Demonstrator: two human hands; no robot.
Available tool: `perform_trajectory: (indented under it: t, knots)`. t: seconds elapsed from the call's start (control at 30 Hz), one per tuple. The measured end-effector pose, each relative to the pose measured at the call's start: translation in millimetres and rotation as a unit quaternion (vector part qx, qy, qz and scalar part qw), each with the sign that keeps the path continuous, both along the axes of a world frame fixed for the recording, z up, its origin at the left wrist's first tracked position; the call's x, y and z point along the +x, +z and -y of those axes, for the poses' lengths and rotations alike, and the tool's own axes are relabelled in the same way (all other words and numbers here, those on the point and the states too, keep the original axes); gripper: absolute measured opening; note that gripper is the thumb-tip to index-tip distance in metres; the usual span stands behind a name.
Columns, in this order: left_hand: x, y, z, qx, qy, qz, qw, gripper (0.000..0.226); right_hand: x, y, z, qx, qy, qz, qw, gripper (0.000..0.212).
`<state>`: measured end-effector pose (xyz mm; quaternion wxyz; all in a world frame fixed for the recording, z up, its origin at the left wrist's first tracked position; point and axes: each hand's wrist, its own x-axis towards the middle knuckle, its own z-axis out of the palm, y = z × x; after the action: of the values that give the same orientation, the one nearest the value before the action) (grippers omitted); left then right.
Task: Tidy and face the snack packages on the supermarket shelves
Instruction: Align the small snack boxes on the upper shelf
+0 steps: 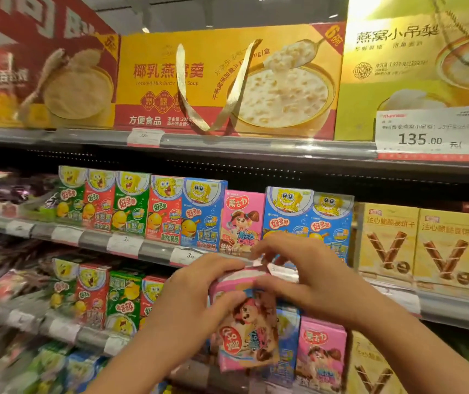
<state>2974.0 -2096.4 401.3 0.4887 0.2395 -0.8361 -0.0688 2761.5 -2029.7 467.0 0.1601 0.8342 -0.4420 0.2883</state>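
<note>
Fingers (229,267) of both hands pinch a pink snack box (246,322) held upside down in front of the shelves.

Left hand (199,291) curls round the box's left edge, thumb pressed on its printed front; right hand (298,275) curls over its top end, fingertips pinching a small flap there, probably closing it or turning the box upright before shelving. It is a thin glossy cardboard carton, flat-faced and rectangular. Directly above it, a matching pink box (241,220) stands upright on the shelf rail (153,250) among blue cartoon boxes (203,214); another pink one (320,356) stands just right of the held box, lower down.
</note>
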Motion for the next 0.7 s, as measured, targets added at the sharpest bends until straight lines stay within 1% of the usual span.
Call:
perform_trajectory:
  t: [0.1, 0.2, 0.3, 0.4, 0.47, 0.57, 0.7]
  knots:
    - [22.1, 3.7, 15.4, -0.013, 0.025, 0.014, 0.999, 0.035, 14.0, 21.1, 22.5, -0.059, -0.043, -0.018, 0.997, 0.025]
    - [47.3, 5.9, 31.7, -0.021, 0.029, 0.018, 0.999, 0.036, 32.0, 46.4, 55.1, -0.115, -0.102, -0.025, 0.988, 0.024]
    - [75.6, 8.0, 50.2, -0.023, 0.030, 0.026, 0.999, 0.034, 53.1, 67.0, 93.7, -0.153, -0.169, -0.039, 0.973, 0.035]
    - [104.5, 9.5, 69.6, -0.043, 0.039, 0.025, 0.998, 0.036, 74.3, 78.6, 128.5, -0.126, -0.236, -0.059, 0.962, 0.054]
    - [121.7, 9.6, 82.4, -0.040, 0.038, 0.025, 0.998, 0.037, 84.0, 81.0, 147.1, -0.104, -0.282, -0.081, 0.950, 0.062]
    - [141.9, 6.7, 101.4, -0.034, 0.026, 0.027, 0.999, 0.037, 90.1, 78.1, 162.7, -0.082, -0.323, -0.091, 0.938, 0.059]
    - [155.3, 2.4, 124.4, -0.033, 0.009, 0.029, 0.999, 0.035, 93.2, 75.3, 164.4, -0.094, -0.327, -0.070, 0.938, 0.053]
